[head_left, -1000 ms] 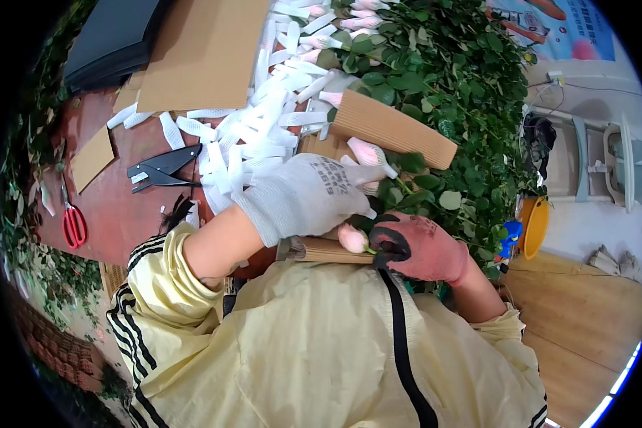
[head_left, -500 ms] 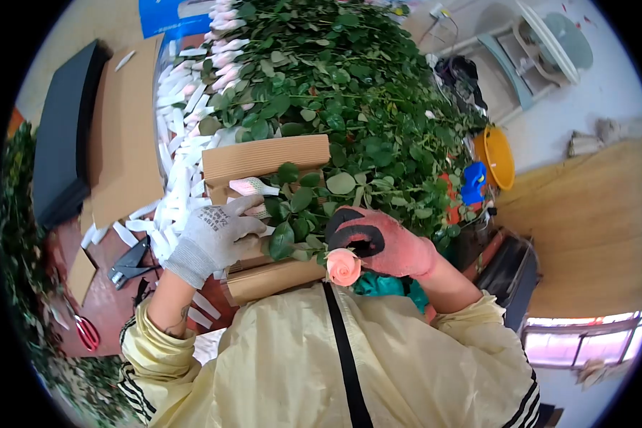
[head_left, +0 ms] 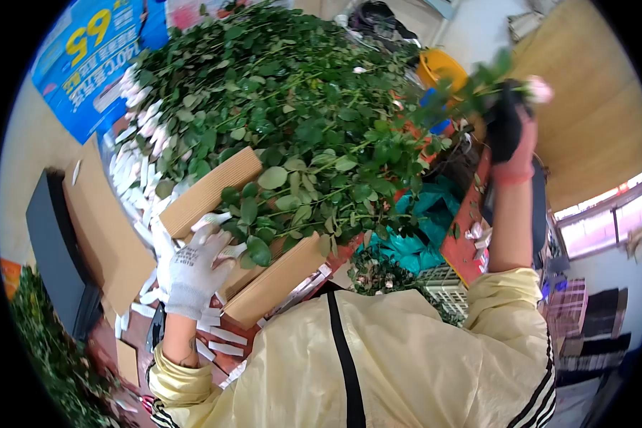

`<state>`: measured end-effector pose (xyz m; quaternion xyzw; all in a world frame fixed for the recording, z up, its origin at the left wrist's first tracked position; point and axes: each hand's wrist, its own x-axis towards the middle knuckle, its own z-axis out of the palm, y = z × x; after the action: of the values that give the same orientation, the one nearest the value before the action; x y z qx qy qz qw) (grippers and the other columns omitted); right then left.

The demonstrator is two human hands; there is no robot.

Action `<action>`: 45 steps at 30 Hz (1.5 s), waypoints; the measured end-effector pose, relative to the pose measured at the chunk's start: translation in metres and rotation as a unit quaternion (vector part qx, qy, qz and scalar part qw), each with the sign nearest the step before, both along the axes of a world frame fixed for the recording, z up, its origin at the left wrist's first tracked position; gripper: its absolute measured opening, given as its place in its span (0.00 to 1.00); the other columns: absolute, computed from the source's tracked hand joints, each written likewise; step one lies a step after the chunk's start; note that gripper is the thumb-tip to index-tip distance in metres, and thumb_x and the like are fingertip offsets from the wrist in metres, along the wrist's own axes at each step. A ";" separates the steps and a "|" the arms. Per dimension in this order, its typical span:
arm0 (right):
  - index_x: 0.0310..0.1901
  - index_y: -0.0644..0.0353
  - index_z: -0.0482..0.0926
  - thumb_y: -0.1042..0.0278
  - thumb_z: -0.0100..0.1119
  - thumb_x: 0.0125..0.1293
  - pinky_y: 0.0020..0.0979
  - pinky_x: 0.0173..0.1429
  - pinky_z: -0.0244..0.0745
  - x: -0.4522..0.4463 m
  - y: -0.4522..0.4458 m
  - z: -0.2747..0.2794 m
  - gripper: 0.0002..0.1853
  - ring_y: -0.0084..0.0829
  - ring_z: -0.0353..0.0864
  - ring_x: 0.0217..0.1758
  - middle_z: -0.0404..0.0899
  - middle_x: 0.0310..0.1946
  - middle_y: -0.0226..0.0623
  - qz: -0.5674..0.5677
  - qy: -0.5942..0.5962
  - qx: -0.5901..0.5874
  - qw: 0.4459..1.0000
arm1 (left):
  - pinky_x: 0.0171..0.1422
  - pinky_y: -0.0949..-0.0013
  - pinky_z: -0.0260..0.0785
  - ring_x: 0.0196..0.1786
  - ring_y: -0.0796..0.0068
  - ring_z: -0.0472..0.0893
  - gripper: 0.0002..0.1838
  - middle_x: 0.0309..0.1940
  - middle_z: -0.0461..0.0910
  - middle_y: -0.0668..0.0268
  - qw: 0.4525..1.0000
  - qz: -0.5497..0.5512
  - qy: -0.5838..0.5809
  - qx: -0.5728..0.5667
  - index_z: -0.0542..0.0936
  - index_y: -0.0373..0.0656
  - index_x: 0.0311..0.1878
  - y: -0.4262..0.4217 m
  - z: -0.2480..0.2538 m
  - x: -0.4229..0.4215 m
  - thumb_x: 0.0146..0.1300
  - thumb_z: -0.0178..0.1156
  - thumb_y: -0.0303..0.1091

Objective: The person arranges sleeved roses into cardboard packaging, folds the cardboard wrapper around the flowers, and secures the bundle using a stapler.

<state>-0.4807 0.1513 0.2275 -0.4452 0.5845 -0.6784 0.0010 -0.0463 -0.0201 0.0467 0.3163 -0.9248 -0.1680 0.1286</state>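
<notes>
My right hand [head_left: 506, 132], in a pink glove with black palm and fingers, is raised at the upper right. It is closed round the stem of a pink rose [head_left: 540, 90]; the bloom points right and its leaves trail left, blurred by motion. My left hand [head_left: 196, 274], in a grey-white glove, rests at the left end of a corrugated cardboard wrap [head_left: 212, 191]. Its fingers are partly spread beside sleeved rose heads [head_left: 232, 251], and its fingertips are partly hidden. Leafy rose stems lie between the wrap's upper flap and its lower flap [head_left: 274, 278].
A large heap of leafy rose stems [head_left: 299, 107] covers the table. White foam sleeves [head_left: 132, 175] lie at left, near a flat cardboard sheet [head_left: 110, 235] and black box [head_left: 57, 257]. A yellow basin [head_left: 441, 68], teal plastic [head_left: 421, 221] and crate [head_left: 449, 294] are at right.
My right hand has swung up and right, carrying the rose away from my chest. My left hand stays by the wrap. The view has turned to the right.
</notes>
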 end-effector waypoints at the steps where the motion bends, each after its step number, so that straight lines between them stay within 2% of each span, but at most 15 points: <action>1: 0.45 0.57 0.71 0.69 0.53 0.66 0.24 0.35 0.72 -0.040 0.019 0.017 0.08 0.22 0.75 0.31 0.74 0.33 0.29 -0.044 -0.007 -0.065 0.997 | 0.54 0.62 0.71 0.51 0.60 0.78 0.23 0.54 0.74 0.60 1.000 -0.012 0.002 -0.001 0.79 0.49 0.51 0.000 0.002 -0.001 0.48 0.63 0.38; 5: 0.52 0.62 0.69 0.69 0.52 0.63 0.36 0.47 0.76 -0.112 0.126 0.095 0.16 0.35 0.76 0.41 0.73 0.45 0.40 -0.350 0.189 -0.276 0.875 | 0.57 0.63 0.69 0.55 0.59 0.75 0.25 0.56 0.73 0.57 0.998 0.006 0.001 0.061 0.78 0.48 0.52 0.000 0.001 -0.001 0.47 0.63 0.38; 7: 0.53 0.73 0.68 0.54 0.33 0.67 0.48 0.52 0.74 -0.120 0.213 0.135 0.27 0.51 0.75 0.51 0.70 0.54 0.56 -0.175 0.142 -0.250 0.942 | 0.58 0.62 0.69 0.56 0.57 0.75 0.25 0.56 0.72 0.57 0.998 0.005 0.000 0.058 0.78 0.47 0.52 0.000 0.003 -0.001 0.47 0.63 0.37; 10: 0.57 0.69 0.69 0.54 0.41 0.65 0.37 0.56 0.70 -0.020 0.220 0.115 0.27 0.43 0.75 0.52 0.72 0.57 0.49 -0.386 0.182 -0.185 0.885 | 0.59 0.61 0.68 0.57 0.55 0.74 0.26 0.57 0.71 0.55 0.999 -0.025 -0.002 0.029 0.77 0.44 0.53 -0.004 -0.009 -0.001 0.46 0.63 0.33; 14: 0.58 0.70 0.68 0.66 0.50 0.66 0.32 0.61 0.65 0.057 0.275 0.061 0.21 0.34 0.74 0.54 0.75 0.53 0.45 -0.257 0.202 -0.083 0.942 | 0.60 0.60 0.67 0.59 0.52 0.72 0.25 0.58 0.71 0.50 0.997 -0.022 0.038 0.069 0.77 0.40 0.52 -0.005 -0.013 -0.003 0.47 0.62 0.31; 17: 0.58 0.63 0.66 0.62 0.38 0.71 0.33 0.61 0.66 0.096 0.277 0.043 0.20 0.37 0.73 0.52 0.72 0.49 0.44 0.138 0.026 -0.009 0.990 | 0.60 0.61 0.67 0.59 0.52 0.72 0.25 0.58 0.70 0.49 0.992 -0.018 0.049 0.118 0.76 0.37 0.53 -0.003 -0.015 -0.005 0.48 0.61 0.27; 21: 0.49 0.64 0.74 0.61 0.55 0.53 0.36 0.50 0.72 0.126 0.301 -0.004 0.22 0.39 0.78 0.43 0.78 0.41 0.49 -0.159 0.089 0.268 0.946 | 0.57 0.72 0.68 0.60 0.64 0.71 0.26 0.62 0.64 0.54 0.983 -0.003 0.037 0.182 0.73 0.34 0.58 -0.008 -0.021 -0.003 0.51 0.57 0.19; 27: 0.43 0.67 0.79 0.76 0.58 0.45 0.32 0.45 0.74 0.091 0.249 -0.039 0.18 0.32 0.81 0.40 0.82 0.38 0.42 -0.118 -0.167 0.657 0.726 | 0.58 0.67 0.68 0.60 0.59 0.72 0.27 0.60 0.67 0.52 0.978 0.025 0.035 0.205 0.74 0.35 0.57 -0.002 -0.004 -0.010 0.49 0.60 0.21; 29: 0.44 0.65 0.80 0.71 0.58 0.48 0.33 0.45 0.75 0.059 0.267 -0.098 0.18 0.34 0.82 0.41 0.83 0.38 0.42 -0.063 -0.230 0.712 0.661 | 0.57 0.60 0.69 0.58 0.50 0.73 0.27 0.58 0.70 0.49 0.996 -0.053 0.037 0.059 0.75 0.37 0.55 -0.005 -0.009 -0.005 0.47 0.63 0.26; 33: 0.45 0.64 0.80 0.59 0.58 0.52 0.39 0.53 0.72 0.039 0.256 -0.169 0.21 0.46 0.79 0.47 0.81 0.41 0.48 -0.135 -0.001 0.898 0.419 | 0.60 0.59 0.67 0.60 0.50 0.71 0.29 0.58 0.70 0.50 0.998 -0.011 0.057 0.040 0.75 0.40 0.55 0.007 -0.009 0.000 0.43 0.64 0.25; 36: 0.49 0.58 0.77 0.60 0.61 0.51 0.39 0.57 0.69 0.062 0.172 -0.142 0.22 0.46 0.76 0.51 0.78 0.44 0.49 -0.090 0.116 0.779 0.609 | 0.57 0.60 0.68 0.55 0.53 0.74 0.29 0.53 0.73 0.54 0.995 0.034 0.078 0.042 0.77 0.41 0.53 0.016 -0.013 0.020 0.41 0.66 0.26; 37: 0.49 0.58 0.77 0.66 0.61 0.50 0.39 0.57 0.70 0.082 0.134 -0.130 0.22 0.47 0.76 0.50 0.78 0.44 0.48 -0.014 0.162 0.631 0.758 | 0.55 0.62 0.69 0.52 0.56 0.76 0.28 0.49 0.75 0.54 0.994 0.048 0.086 0.057 0.78 0.41 0.52 0.018 -0.012 0.025 0.41 0.65 0.25; 39: 0.48 0.60 0.77 0.69 0.60 0.46 0.38 0.55 0.71 0.119 0.069 -0.114 0.23 0.47 0.77 0.47 0.78 0.43 0.45 0.101 0.273 0.461 0.838 | 0.52 0.63 0.71 0.48 0.58 0.78 0.25 0.44 0.78 0.57 0.992 0.066 0.091 0.063 0.79 0.41 0.49 0.022 -0.018 0.033 0.42 0.66 0.29; 41: 0.48 0.60 0.77 0.67 0.61 0.47 0.41 0.54 0.70 0.155 -0.006 -0.089 0.22 0.45 0.76 0.47 0.77 0.43 0.44 0.366 0.185 0.402 0.819 | 0.48 0.64 0.72 0.43 0.60 0.79 0.22 0.41 0.79 0.59 0.988 0.095 0.101 0.067 0.79 0.41 0.48 0.028 -0.018 0.030 0.45 0.66 0.32; 45: 0.54 0.52 0.75 0.58 0.61 0.54 0.36 0.59 0.65 0.219 -0.082 -0.134 0.24 0.36 0.74 0.53 0.75 0.50 0.36 0.343 0.458 0.272 0.774 | 0.39 0.65 0.71 0.34 0.61 0.79 0.17 0.32 0.80 0.59 0.987 0.100 0.082 0.093 0.81 0.42 0.46 0.034 -0.029 0.037 0.50 0.65 0.33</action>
<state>-0.2621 0.0693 0.0931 -0.8555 0.4844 -0.1614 0.0864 -0.0098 0.0141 0.0173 0.4026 -0.8552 -0.2652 0.1901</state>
